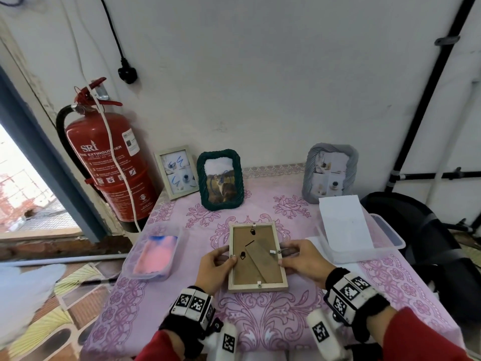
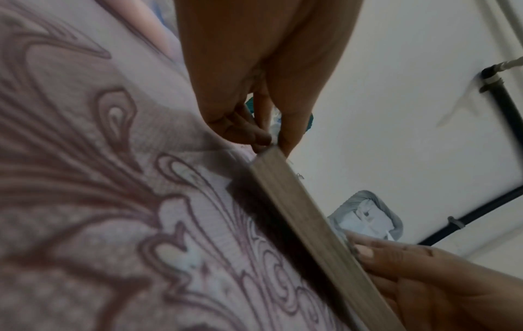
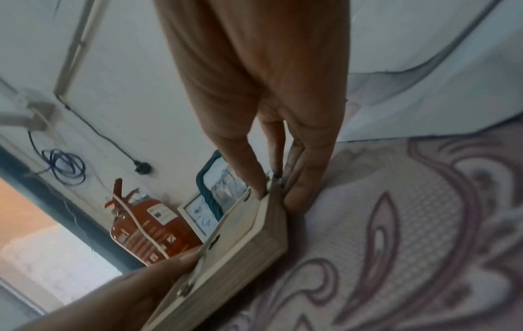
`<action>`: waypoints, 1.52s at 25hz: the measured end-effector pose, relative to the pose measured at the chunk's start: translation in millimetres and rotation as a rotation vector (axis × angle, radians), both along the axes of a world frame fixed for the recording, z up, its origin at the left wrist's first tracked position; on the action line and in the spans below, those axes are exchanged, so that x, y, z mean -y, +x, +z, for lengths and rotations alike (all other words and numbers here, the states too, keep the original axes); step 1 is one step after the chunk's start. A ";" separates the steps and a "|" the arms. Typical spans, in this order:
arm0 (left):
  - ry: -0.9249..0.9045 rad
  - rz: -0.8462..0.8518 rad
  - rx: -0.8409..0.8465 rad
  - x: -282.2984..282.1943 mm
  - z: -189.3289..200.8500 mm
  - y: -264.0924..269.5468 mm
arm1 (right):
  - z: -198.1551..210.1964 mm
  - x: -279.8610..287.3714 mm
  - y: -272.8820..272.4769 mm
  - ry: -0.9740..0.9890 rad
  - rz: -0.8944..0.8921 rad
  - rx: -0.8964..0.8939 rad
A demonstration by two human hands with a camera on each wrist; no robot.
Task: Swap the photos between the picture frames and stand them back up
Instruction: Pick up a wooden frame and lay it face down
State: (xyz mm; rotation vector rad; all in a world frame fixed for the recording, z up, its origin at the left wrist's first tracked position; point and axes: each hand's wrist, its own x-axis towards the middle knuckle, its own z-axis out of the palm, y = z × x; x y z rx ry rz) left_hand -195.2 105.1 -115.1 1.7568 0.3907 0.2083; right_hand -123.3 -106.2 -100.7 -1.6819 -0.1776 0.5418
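A light wooden picture frame [image 1: 256,256] is face down at the table's middle, its brown backing and folded stand up. My left hand [image 1: 231,259] pinches its left edge, thumb on top. My right hand [image 1: 282,256] pinches the right edge beside a metal tab. The left wrist view shows the frame's edge [image 2: 305,219] low over the cloth between my left fingers [image 2: 263,136] and the right hand [image 2: 424,280]. In the right wrist view my fingers [image 3: 254,179] clasp the frame's corner [image 3: 243,246]. Three frames stand by the wall: a pale one [image 1: 175,171], a dark green one [image 1: 220,179] and a grey one [image 1: 329,173].
A clear tub [image 1: 153,252] with pink cloth sits at the table's left edge. At the right, a second tub [image 1: 385,238] holds a white sheet [image 1: 346,225]. A red fire extinguisher [image 1: 109,162] stands left of the table, a black bag [image 1: 416,230] on the right.
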 end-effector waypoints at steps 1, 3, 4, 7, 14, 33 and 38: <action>-0.019 0.008 -0.016 -0.4 -3.0 -0.1 | -1.6 0.8 1.3 -0.035 0.010 -0.006; -0.025 0.013 -0.035 -1.0 -8.0 0.2 | -2.7 3.4 4.9 -0.089 0.022 -0.009; -0.008 0.010 -0.040 -1.4 -9.9 0.8 | -3.0 4.5 7.2 -0.107 0.029 -0.011; 0.082 0.020 -0.052 -6.1 -9.5 5.5 | -0.9 5.6 12.8 -0.168 0.075 0.010; 0.321 -0.186 -0.276 -15.3 11.9 31.0 | 11.6 -7.7 29.1 -0.289 0.169 0.156; 0.273 -0.324 -0.313 -29.2 4.1 37.8 | 1.2 -6.6 43.4 -0.332 0.259 0.124; 0.292 -0.313 -0.294 -28.9 4.2 37.1 | 0.3 -7.9 41.7 -0.586 0.336 0.418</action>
